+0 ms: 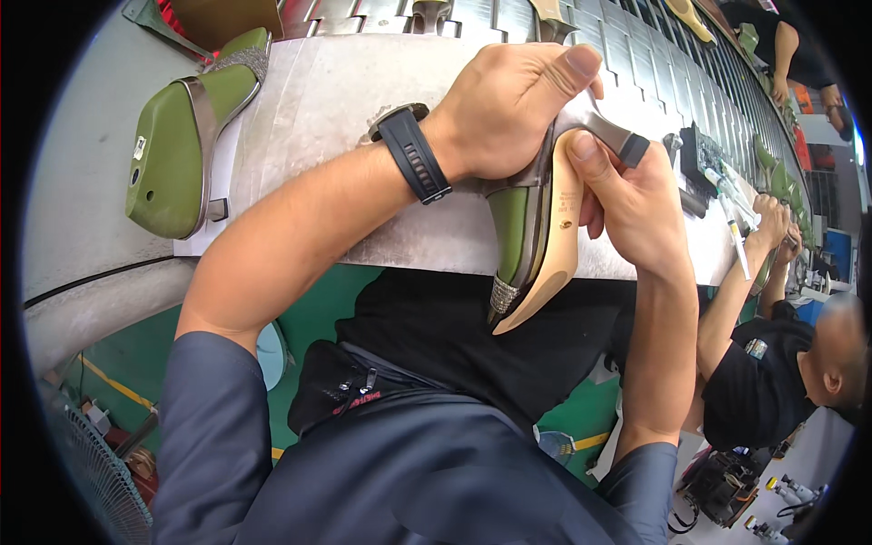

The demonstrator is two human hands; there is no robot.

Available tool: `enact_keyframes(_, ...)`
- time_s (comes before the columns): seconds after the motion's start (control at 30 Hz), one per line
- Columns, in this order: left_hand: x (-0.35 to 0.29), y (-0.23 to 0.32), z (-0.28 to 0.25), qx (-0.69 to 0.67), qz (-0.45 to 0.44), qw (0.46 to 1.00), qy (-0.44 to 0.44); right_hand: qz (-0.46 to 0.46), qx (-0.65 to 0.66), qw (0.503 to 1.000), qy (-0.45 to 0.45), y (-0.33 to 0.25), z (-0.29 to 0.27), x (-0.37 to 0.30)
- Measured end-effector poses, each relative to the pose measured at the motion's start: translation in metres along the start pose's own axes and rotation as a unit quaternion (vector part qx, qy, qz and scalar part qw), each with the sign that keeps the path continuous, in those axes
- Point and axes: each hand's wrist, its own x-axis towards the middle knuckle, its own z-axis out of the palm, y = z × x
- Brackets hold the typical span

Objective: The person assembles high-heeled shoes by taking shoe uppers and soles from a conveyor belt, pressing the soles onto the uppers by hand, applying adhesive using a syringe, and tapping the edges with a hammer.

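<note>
A heeled shoe (536, 263) on a green shoe last is tilted between my hands, its pointed toe toward me and its tan sole turned to the right. Closed around the back part is my left hand (509, 113), a black watch on its wrist. My right hand (636, 195) grips the shoe by the heel end, thumb pressed on the sole and fingers around the dark-tipped heel (613, 132). The fingers partly hide the heel seat. A glittery band crosses the toe. At the left of the worktable, a second shoe on a green last (173, 154) lies on its side.
Beyond the worktable (309, 118) runs a metal slat conveyor (627, 64) bearing other shoes. Syringe-like tubes (731, 213) and a black box (699, 163) sit at the right. A co-worker (763, 381) works close by on that side. A fan (95, 463) stands at lower left.
</note>
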Motion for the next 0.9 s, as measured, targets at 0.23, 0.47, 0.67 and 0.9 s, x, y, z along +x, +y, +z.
enact_keyframes(0.23,0.003,-0.01,0.005,-0.005,0.042,0.999,0.03,0.012,-0.017,0.999,0.033,-0.01,0.009,0.001)
enact_keyframes(0.47,0.005,0.002,-0.001,0.042,-0.035,0.998,-0.03,-0.052,0.003,0.993,0.106,-0.005,0.019,-0.002)
enact_keyframes(0.67,0.005,0.006,-0.001,0.029,-0.057,0.997,-0.034,0.032,-0.032,0.998,0.035,-0.014,0.007,-0.005)
enact_keyframes(0.9,0.008,-0.002,-0.005,0.037,-0.039,0.998,-0.012,0.014,-0.053,0.998,0.007,-0.008,0.008,-0.009)
